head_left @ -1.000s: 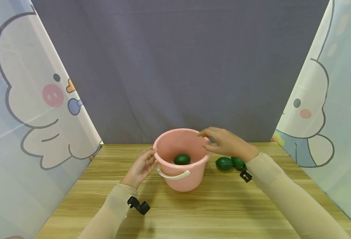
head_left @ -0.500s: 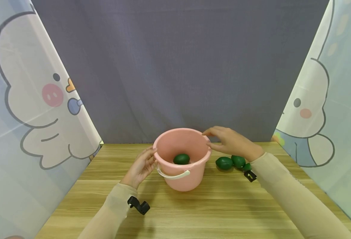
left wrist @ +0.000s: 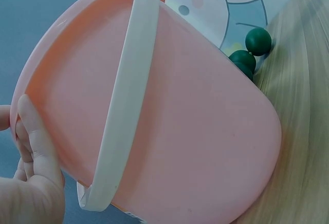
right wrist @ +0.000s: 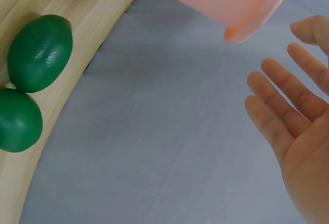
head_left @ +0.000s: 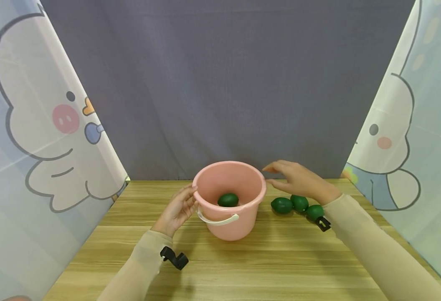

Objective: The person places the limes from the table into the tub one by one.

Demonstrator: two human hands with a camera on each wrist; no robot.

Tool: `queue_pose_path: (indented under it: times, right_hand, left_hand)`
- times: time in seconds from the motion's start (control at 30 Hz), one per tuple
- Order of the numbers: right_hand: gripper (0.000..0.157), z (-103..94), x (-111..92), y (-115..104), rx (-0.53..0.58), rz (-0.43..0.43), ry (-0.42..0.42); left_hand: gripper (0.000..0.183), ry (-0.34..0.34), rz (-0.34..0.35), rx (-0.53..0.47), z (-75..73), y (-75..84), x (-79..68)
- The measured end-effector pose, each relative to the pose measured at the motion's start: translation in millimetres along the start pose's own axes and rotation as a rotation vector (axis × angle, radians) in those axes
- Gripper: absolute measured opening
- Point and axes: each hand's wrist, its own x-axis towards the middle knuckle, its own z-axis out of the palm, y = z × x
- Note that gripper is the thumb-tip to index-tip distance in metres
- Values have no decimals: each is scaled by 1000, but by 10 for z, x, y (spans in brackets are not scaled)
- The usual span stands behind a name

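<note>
Pink bucket, rim against left fingers

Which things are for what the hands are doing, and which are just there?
Probably for the job:
pink bucket, rim held by left hand
right hand, empty
green lime inside
three limes outside

Probably just there:
grey cloth behind
cartoon curtains, both sides
wooden table underneath

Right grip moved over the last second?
Yes: in the head view, the right grip moved rightward, away from the pink bucket, which stayed put.
</note>
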Motion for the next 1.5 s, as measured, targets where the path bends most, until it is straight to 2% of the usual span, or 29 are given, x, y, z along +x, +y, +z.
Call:
queue_pose_path:
  times: [0.47,0.8,1.27,1.5]
  right_hand:
    - [34,50,-173,112,-5,58,-30]
    - [29,106,-299,186,-13,44,11]
    - [26,173,-461,288,-16,79,-14]
    - [26,243,-580,358,-59,88,-24]
  left_hand:
    - [26,2,0,5,5,3,-4]
    - [28,-6,-4,11,-4,13,-15]
    - [29,-12,-2,8,-12,15,-11]
    - [28,-8,5,4,-9,5,-15]
